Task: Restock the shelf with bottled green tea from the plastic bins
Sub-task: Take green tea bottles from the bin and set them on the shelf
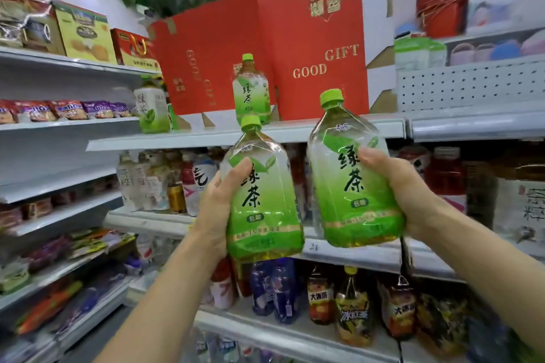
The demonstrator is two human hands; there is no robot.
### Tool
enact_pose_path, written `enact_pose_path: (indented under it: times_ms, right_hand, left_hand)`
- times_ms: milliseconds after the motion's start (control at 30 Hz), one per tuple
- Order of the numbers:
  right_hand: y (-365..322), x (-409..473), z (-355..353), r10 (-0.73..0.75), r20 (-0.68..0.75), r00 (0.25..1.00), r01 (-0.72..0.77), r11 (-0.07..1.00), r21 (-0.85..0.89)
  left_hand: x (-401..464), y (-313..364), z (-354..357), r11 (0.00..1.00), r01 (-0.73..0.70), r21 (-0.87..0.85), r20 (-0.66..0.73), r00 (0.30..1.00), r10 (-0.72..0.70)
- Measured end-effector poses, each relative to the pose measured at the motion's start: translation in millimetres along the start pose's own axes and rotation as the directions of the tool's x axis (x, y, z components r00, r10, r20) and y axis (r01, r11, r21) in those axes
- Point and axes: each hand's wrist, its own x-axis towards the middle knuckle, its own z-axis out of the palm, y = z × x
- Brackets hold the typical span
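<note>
Two green tea bottles are held up near the shelf [295, 131]. The left bottle [262, 194] is gripped by the left hand [218, 212], the right bottle [351, 177] by the right hand [404, 194]. Full, they are judged heavy and slick; the mid-body suits gripping.

Shelf [295, 130] open right of standing bottle [251, 88] (red boxes [309, 38] behind).

L hand [219, 209], R hand [404, 186]: both gripping, raised.

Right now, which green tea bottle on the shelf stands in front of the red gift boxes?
The bottle at centre, against the red gift boxes. The other shelved bottle stands further left.
</note>
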Motion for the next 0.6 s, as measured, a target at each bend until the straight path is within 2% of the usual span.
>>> enact_pose_path:
  times_ms: [167, 333, 533, 600]
  right_hand:
    - [-23, 64, 57, -0.121, -0.169, 0.978, 0.123, 0.992, 0.002]
    - [-47, 137, 98, -0.235, -0.367, 0.900, 0.247, 0.969, -0.016]
    - [-44, 208, 116, -0.370, -0.537, 0.758, 0.269, 0.928, -0.259]
    - [-37, 224, 116, -0.394, -0.549, 0.737, 0.239, 0.912, -0.334]
  left_hand:
    - [75, 45, -55, 0.997, -0.028, 0.067, 0.072, 0.997, 0.023]
    - [149, 86, -90, 0.997, -0.039, 0.059, 0.143, 0.989, 0.030]
    - [207, 108, -114, 0.999, -0.042, -0.026, 0.231, 0.972, 0.047]
    - [222, 108, -118, 0.998, -0.043, -0.050, 0.263, 0.963, 0.055]
